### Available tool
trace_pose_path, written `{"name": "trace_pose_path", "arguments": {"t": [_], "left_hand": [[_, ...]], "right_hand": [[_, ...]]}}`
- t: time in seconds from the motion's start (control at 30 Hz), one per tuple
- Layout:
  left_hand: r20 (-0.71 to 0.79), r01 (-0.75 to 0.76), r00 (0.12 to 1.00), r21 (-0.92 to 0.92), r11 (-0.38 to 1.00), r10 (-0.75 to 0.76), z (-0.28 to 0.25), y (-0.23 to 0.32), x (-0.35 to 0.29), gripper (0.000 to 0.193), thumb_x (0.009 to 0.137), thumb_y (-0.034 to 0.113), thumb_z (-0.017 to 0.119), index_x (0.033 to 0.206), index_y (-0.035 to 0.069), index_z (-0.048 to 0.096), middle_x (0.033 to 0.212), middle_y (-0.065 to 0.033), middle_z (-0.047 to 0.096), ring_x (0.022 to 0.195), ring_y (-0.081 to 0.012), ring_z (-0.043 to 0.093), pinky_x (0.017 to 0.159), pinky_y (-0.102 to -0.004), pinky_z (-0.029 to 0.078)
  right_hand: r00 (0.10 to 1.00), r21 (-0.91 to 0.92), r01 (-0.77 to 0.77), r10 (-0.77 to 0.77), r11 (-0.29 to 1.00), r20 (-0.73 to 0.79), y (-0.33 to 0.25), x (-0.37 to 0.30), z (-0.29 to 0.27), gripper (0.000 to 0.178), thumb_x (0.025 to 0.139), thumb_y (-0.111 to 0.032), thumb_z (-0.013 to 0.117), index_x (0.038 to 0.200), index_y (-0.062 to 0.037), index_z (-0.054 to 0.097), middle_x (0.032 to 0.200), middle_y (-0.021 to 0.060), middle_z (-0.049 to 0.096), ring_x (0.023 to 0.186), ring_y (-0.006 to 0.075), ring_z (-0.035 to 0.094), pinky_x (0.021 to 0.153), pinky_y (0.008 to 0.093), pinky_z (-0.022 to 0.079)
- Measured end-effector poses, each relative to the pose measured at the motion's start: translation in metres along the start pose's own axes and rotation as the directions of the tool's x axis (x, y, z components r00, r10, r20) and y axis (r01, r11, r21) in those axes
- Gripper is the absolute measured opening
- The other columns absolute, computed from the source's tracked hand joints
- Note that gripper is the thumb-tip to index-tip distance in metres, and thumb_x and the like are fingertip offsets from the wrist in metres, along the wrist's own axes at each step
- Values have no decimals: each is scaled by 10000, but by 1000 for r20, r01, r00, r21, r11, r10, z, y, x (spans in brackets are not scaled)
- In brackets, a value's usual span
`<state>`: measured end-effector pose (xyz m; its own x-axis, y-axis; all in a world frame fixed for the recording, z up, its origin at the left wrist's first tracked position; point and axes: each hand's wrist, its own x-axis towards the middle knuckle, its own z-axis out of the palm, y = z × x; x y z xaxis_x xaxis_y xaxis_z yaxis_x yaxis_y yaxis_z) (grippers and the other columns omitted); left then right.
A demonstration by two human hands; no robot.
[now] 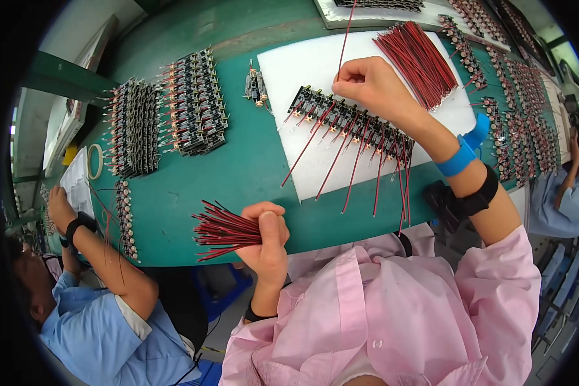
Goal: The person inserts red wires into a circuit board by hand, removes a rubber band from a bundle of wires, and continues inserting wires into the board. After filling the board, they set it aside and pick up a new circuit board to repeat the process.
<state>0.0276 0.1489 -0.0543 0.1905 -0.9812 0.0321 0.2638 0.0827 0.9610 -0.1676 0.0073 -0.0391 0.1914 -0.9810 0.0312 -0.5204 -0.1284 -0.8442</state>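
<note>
To your left, two stacks of circuit boards (135,128) sit on the green table (167,193). Your left hand (269,241) is closed around a bundle of red-and-black wires (226,233) near the table's front edge. Next comes a row of circuit boards (350,123) on a white foam sheet (283,67) — your right hand (370,85), above it, pinches a single wire (345,45). Farther right, a wire pile (419,64) lies on the sheet.
</note>
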Motion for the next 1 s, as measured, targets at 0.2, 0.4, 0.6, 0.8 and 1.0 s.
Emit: {"name": "trace_pose_path", "arguments": {"t": [0.2, 0.4, 0.6, 0.8, 1.0], "left_hand": [[72, 1, 997, 27, 1000, -3, -5, -8, -1, 159, 845, 131, 432, 791, -19, 438, 482, 34, 296, 375, -29, 219, 354, -199, 164], [100, -5, 995, 48, 999, 0, -6, -8, 0, 162, 843, 124, 435, 788, -28, 443, 489, 29, 307, 388, -30, 232, 357, -198, 174], [111, -21, 994, 75, 997, 13, -6, -9, 1, 158, 839, 115, 439, 785, -33, 448, 489, 26, 313, 390, -32, 234, 358, -198, 176], [110, -21, 994, 80, 997, 12, -7, -9, 0, 156, 837, 113, 441, 781, -32, 450, 489, 26, 316, 390, -32, 234, 359, -199, 176], [112, -21, 994, 77, 997, 12, -5, -9, 0, 161, 837, 117, 445, 776, -32, 452, 487, 26, 315, 389, -32, 236, 359, -200, 174]], "right_hand": [[999, -2, 34, -34, 999, -42, 7, 7, 11, 143, 703, -104, 565, 643, 23, 536, 543, -20, 458, 512, 28, 392, 451, 180, 314], [999, -31, 10, -11, 999, -37, 6, 8, 13, 139, 703, -102, 567, 653, 25, 541, 548, -15, 471, 512, 27, 396, 458, 180, 322], [997, -67, 32, -36, 997, -62, 5, 7, 13, 139, 703, -101, 569, 656, 26, 542, 554, -12, 484, 511, 29, 398, 466, 183, 331], [997, -79, 44, -49, 996, -62, 5, 6, 15, 135, 699, -103, 574, 663, 24, 548, 550, -9, 482, 510, 35, 397, 466, 186, 333], [990, -117, 76, -89, 990, -110, 6, 4, 15, 126, 698, -99, 578, 670, 20, 550, 546, -5, 477, 506, 42, 390, 464, 191, 332]]}}
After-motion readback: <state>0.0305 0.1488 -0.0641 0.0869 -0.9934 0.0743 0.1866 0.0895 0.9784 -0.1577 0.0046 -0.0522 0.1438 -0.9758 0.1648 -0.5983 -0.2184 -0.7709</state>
